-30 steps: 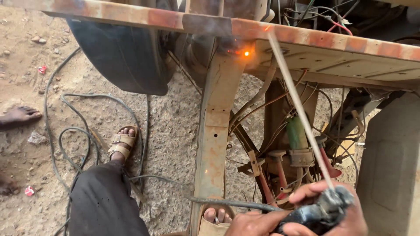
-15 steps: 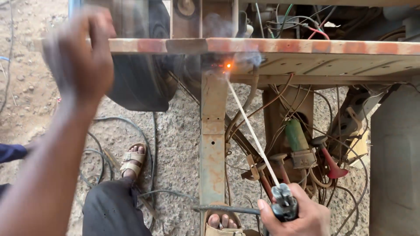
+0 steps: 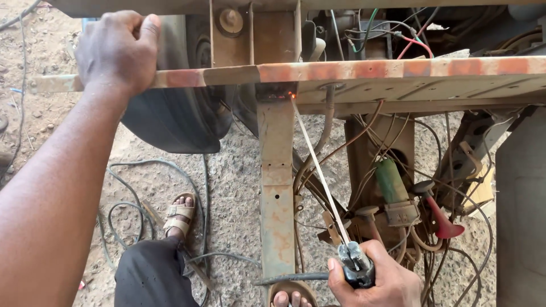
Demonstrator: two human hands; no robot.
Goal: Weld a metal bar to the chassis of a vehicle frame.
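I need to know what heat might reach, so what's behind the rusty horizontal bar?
Behind the horizontal bar sit a black tyre and coloured wires. The left hand covers its left part.

The left hand [image 3: 116,51] grips the end of a rusty horizontal angle bar [image 3: 364,71], fingers curled over its top edge. The right hand [image 3: 372,281] is wrapped around a dark electrode holder [image 3: 356,264], and a thin welding rod [image 3: 318,170] runs up from it at a slant to a small orange glow [image 3: 292,95] where the bar meets a rusty upright post [image 3: 276,187]. Behind the joint hangs a black tyre [image 3: 170,122]. To the right sit tangled wires [image 3: 364,148], a green cylinder [image 3: 390,181] and a red horn [image 3: 443,219]. A sandalled foot [image 3: 180,215] stands on gravel among black cables [image 3: 133,187].
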